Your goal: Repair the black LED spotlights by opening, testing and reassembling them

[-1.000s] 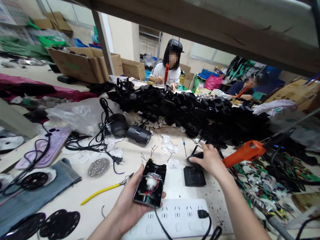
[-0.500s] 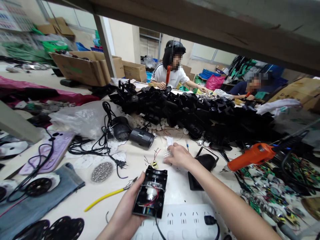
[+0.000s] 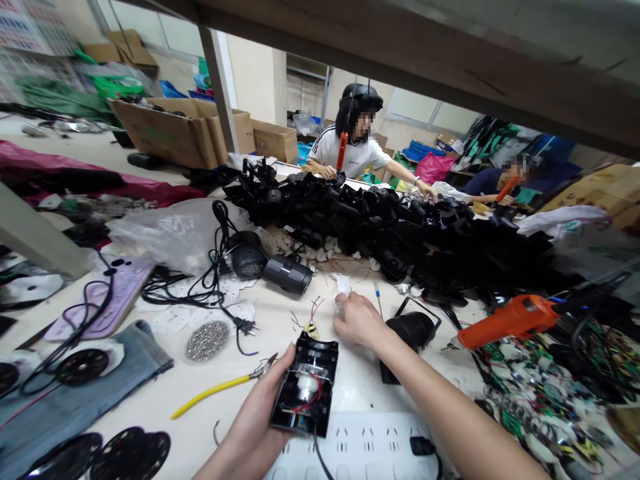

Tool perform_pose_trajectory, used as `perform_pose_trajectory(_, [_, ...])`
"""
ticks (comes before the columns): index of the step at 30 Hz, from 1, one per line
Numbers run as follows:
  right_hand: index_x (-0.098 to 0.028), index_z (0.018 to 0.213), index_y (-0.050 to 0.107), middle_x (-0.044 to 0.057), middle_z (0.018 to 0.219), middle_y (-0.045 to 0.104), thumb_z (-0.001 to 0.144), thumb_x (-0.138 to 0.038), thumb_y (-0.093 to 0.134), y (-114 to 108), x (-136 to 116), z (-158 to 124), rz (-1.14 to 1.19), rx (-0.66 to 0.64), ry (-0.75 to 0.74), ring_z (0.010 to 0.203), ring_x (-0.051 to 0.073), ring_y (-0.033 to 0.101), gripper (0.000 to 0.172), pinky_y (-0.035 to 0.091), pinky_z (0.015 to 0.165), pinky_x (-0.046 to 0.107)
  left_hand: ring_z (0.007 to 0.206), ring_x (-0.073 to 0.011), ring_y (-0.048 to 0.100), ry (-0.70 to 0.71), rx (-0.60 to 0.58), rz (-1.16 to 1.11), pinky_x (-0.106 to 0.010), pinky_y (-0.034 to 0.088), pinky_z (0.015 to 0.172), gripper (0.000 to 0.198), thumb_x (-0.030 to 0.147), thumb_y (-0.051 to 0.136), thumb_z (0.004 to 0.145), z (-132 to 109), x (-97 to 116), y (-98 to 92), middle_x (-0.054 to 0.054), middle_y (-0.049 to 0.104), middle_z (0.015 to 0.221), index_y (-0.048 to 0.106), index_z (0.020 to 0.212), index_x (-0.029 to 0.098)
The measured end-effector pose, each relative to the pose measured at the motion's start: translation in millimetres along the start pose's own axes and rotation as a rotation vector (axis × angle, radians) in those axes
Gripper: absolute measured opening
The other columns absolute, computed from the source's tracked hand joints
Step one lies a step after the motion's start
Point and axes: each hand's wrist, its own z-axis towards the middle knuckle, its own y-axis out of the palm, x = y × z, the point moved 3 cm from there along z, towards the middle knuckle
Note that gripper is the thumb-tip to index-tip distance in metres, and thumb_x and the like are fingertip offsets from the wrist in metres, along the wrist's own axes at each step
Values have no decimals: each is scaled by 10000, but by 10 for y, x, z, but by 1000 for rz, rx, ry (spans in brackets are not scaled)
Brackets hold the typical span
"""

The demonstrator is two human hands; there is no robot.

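Observation:
My left hand (image 3: 257, 413) grips an open black housing (image 3: 305, 383) with a white part and red wires inside, held above a white power strip (image 3: 367, 450). My right hand (image 3: 357, 320) reaches forward over the table, its fingers curled onto a small clear white piece (image 3: 340, 303) just beyond the housing. Loose red and black wires (image 3: 313, 313) lie beside that hand. A black lamp body (image 3: 413, 328) lies right of my right forearm.
Yellow-handled pliers (image 3: 215, 390) lie left of the housing. An orange electric screwdriver (image 3: 507, 321) rests at the right. A long heap of black lamp parts (image 3: 400, 230) crosses the table. Cables, a round mesh disc (image 3: 207, 340) and circuit boards (image 3: 545, 393) surround it. Two people work opposite.
My right hand left the black lamp body at the right and moved left to the small white piece in front of the housing. My left hand kept holding the housing.

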Motion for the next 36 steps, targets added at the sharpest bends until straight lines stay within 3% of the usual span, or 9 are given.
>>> perform_pose_trajectory(4, [-181, 1150, 628, 106, 1056, 664, 776, -238, 525, -161, 150, -85, 311, 82, 6, 977, 256, 633, 392, 468, 905, 396, 566, -190, 666, 15, -20, -15, -275, 521, 545, 284, 397, 681, 818, -5, 1, 0, -67, 720, 703, 671, 913, 129])
perform_pose_trajectory(9, [-110, 1261, 527, 167, 1034, 716, 903, -320, 226, -356, 328, -350, 707, 78, -19, 951, 275, 703, 513, 539, 824, 458, 561, -185, 656, -4, -19, -22, -271, 512, 537, 246, 379, 669, 829, 26, -29, 34, -50, 710, 687, 672, 901, 144])
perform_pose_trajectory(14, [-148, 1100, 608, 149, 976, 732, 786, -404, 392, -401, 402, -566, 1345, -7, 106, 875, 287, 707, 459, 498, 899, 518, 590, -185, 655, -18, -54, 14, -277, 510, 550, 291, 406, 664, 828, 55, -76, 116, -75, 736, 775, 676, 957, 146])
perform_pose_trajectory(18, [-165, 1003, 658, 114, 908, 750, 730, -368, 522, -351, 412, -601, 1581, 2, 188, 814, 260, 711, 366, 506, 898, 460, 603, -181, 652, -15, -57, 35, -265, 497, 550, 330, 417, 669, 822, 53, -105, 136, -92, 739, 798, 679, 997, 138])
perform_pose_trajectory(24, [-172, 738, 674, 116, 862, 769, 709, -375, 689, -221, 440, -594, 1655, 86, 266, 760, 217, 719, 206, 541, 796, 346, 569, -174, 635, -8, -22, 24, -262, 485, 532, 304, 412, 663, 828, 21, -102, 139, -57, 707, 701, 682, 978, 148])
perform_pose_trajectory(36, [-134, 760, 733, 100, 879, 773, 681, -371, 807, -148, 521, -633, 1589, 187, 226, 816, 180, 714, 260, 533, 775, 267, 525, -175, 608, -27, -15, 17, -272, 467, 497, 321, 451, 649, 827, 62, -153, 123, -49, 685, 645, 676, 907, 142])
